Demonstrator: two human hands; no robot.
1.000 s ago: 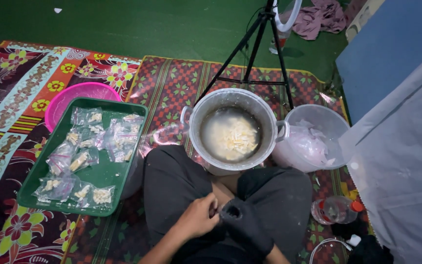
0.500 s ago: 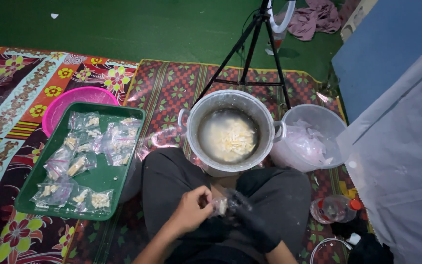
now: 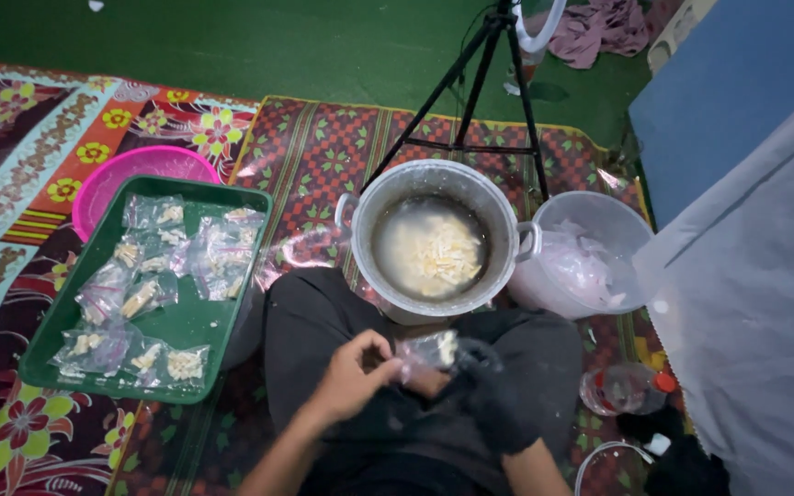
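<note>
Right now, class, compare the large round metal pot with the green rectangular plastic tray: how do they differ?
The large round metal pot is deep, silvery and has side handles; the green rectangular plastic tray is shallow and flat. The pot holds loose pale food pieces; the tray holds small clear bags, each with a portion. The pot sits in front of the person's knees, the tray to their left. Both rest on the patterned mats.

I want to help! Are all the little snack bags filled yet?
Not yet. Many filled bags already lie on the green tray. The left hand and gloved right hand hold one small bag. The pot has pale pieces left.
</note>
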